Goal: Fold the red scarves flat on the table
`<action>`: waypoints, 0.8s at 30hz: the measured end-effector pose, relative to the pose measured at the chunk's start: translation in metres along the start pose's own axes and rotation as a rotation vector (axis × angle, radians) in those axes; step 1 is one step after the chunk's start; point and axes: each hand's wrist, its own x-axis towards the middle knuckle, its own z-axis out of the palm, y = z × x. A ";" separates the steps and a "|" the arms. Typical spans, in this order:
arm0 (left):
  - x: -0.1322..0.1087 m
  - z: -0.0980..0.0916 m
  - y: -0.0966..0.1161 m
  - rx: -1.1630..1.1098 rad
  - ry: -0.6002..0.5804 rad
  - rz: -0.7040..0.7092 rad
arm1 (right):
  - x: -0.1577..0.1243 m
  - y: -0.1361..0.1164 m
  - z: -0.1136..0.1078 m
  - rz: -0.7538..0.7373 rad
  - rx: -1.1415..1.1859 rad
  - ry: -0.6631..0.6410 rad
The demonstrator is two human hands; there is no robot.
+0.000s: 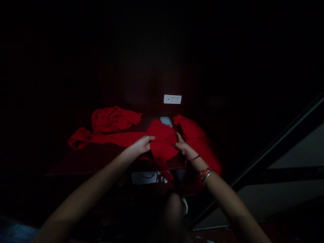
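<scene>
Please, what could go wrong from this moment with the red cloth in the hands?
The fringe of the held red cloth hangs past the table's front edge, so it might slide down if the left hand and right hand loosen. The red cloth on the right lies close to the right hand and could be pushed. Dim light may hide a crease.

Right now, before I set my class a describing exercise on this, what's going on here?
A person holds a red fringed scarf spread between the left hand and right hand, its strands hanging past the front edge of a dark table. A crumpled red cloth lies behind, to the left; more red fabric lies to the right. A white socket panel is on the wall beyond. The room is very dim.
</scene>
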 end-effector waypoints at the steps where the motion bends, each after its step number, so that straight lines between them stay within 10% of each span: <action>1: -0.004 0.000 -0.002 -0.002 -0.023 -0.038 | 0.000 -0.006 -0.009 0.010 -0.049 -0.051; 8: -0.032 0.006 -0.039 0.417 -0.063 -0.218 | -0.015 -0.003 -0.037 -0.004 -0.693 -0.229; 17: -0.014 0.012 -0.031 1.228 0.150 0.265 | -0.025 0.023 -0.033 -0.234 -1.024 -0.110; 24: 0.012 0.001 -0.056 1.413 -0.117 0.282 | -0.034 0.029 -0.034 -0.395 -1.435 -0.147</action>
